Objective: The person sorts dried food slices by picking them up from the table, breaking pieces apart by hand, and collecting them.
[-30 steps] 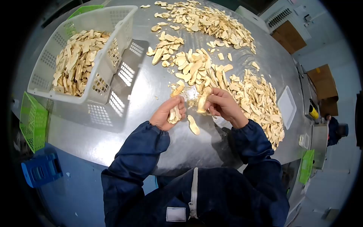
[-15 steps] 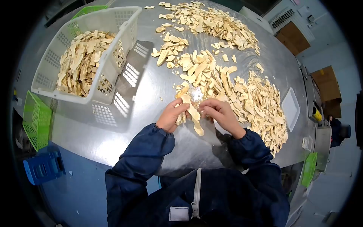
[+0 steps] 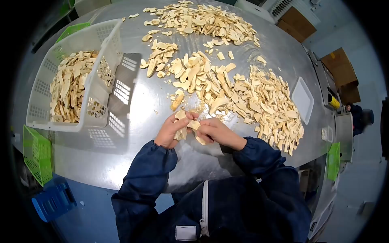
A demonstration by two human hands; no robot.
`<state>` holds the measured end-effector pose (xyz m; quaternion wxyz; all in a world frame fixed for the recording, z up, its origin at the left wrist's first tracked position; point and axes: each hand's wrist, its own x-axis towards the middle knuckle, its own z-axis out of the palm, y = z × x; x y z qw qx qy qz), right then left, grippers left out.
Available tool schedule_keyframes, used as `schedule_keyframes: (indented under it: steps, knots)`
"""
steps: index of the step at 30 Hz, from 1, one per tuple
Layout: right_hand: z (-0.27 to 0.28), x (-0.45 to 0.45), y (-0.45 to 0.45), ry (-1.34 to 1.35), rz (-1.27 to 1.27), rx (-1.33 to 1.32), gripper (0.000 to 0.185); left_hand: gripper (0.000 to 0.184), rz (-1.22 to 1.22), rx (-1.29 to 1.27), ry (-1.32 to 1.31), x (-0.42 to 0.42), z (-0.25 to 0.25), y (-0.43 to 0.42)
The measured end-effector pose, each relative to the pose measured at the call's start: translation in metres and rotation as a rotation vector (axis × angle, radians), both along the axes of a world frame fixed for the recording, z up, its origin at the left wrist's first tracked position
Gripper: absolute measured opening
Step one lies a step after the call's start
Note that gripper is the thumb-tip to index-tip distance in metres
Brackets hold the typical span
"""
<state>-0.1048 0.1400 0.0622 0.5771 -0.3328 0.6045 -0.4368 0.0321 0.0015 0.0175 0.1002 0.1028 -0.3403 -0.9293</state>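
My left hand [image 3: 172, 130] is closed around several pale dried slices [image 3: 180, 133], which look like mushroom. Close beside it, my right hand [image 3: 216, 131] pinches a slice [image 3: 194, 124] between thumb and fingers, and the two hands nearly touch. Part of another slice shows below the right fingertips. Just beyond the hands lie a browner piece [image 3: 177, 100] and some crumbs. The middle heap of slices [image 3: 198, 77] runs into a larger heap [image 3: 275, 109] on the right.
A white perforated basket [image 3: 99, 77] of slices stands at the left. Another heap [image 3: 202, 20] lies at the far side of the metal table [image 3: 142, 162]. A white tray [image 3: 302, 100] is at the right edge. A co-worker [image 3: 358, 120] is at the far right.
The view has shifted somewhat. The right hand has moved in to the left hand and now grips a slice there. The loose slice that lay below the hands no longer shows on the table.
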Motion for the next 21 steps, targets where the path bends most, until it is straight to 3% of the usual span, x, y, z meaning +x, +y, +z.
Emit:
schedule_keyframes:
  steps: [8, 11, 13, 14, 15, 17, 20, 21]
  knots:
    - [0.014, -0.012, 0.002, 0.089, 0.064, -0.067, 0.026, 0.013, 0.003, 0.175, 0.101, -0.001, -0.002, -0.001]
    - [0.015, -0.034, 0.001, 0.268, -0.129, -0.123, 0.027, 0.012, 0.073, 0.338, 0.107, 0.001, -0.001, -0.003]
    - [0.017, -0.06, -0.003, 0.978, -0.211, -0.166, 0.023, 0.009, 0.147, 0.385, 0.041, 0.002, 0.003, -0.005]
    - [0.022, -0.069, -0.002, 1.151, -0.23, -0.118, 0.019, 0.009, 0.153, 0.428, 0.043, 0.002, 0.003, -0.004]
    - [0.026, -0.072, -0.002, 1.117, -0.245, 0.013, 0.019, 0.01, 0.125, 0.438, 0.068, 0.001, 0.0, -0.005]
    - [0.012, -0.082, 0.003, 1.343, -0.208, -0.106, 0.022, 0.011, 0.071, 0.458, 0.113, 0.001, -0.006, -0.006]
    - [0.006, -0.081, 0.008, 1.362, -0.084, -0.007, 0.019, 0.018, 0.096, 0.446, 0.044, -0.001, -0.001, -0.004]
    - [0.009, -0.08, 0.008, 1.234, -0.105, 0.014, 0.017, 0.02, 0.089, 0.416, 0.044, -0.001, -0.002, -0.004]
